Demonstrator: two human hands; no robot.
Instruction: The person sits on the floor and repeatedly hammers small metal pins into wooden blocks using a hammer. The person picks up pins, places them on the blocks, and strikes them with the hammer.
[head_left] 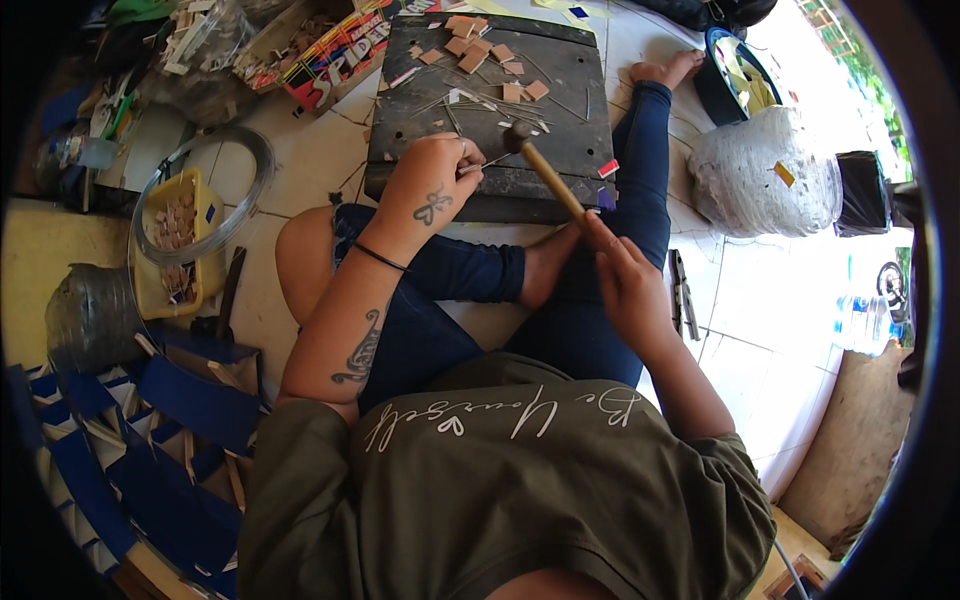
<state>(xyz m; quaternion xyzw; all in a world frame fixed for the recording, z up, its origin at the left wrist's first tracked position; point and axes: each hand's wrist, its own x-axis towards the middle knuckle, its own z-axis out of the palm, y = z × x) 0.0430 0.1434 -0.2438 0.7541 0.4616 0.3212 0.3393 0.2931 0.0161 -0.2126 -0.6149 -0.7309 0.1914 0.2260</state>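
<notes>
The person sits cross-legged on the tiled floor (300, 150), and the dark work board (560, 80) lies just beyond the knees, so both arms reach it without stretching. On the far part of the board lies a group of small tan squares (485, 55), away from the place of striking. Thin nails (470, 100) are scattered in the middle of the board, near the fingers.

The hammer (545, 170) is the largest thing in the hands. The right hand (625, 280) is closed around the end of its wooden handle, and the head rests low over the near part of the board. Holding so far back probably gives a longer swing. The left hand (430, 190) lies on the near edge of the board with its fingers drawn narrow together, pinching what looks like 1 thin nail just left of the hammer head; it is too small to be sure.

To the left, a yellow tub (200, 275) with more small pieces stands inside a coil of wire (255, 160), well apart from the board. Blue strips (180, 440) are piled at the near left. On the right lie a white sack (765, 175) and pliers (685, 295) on the floor.

The near edge of the board is close to the feet, so there is little room there. Bare floor is between the board and the coil.
</notes>
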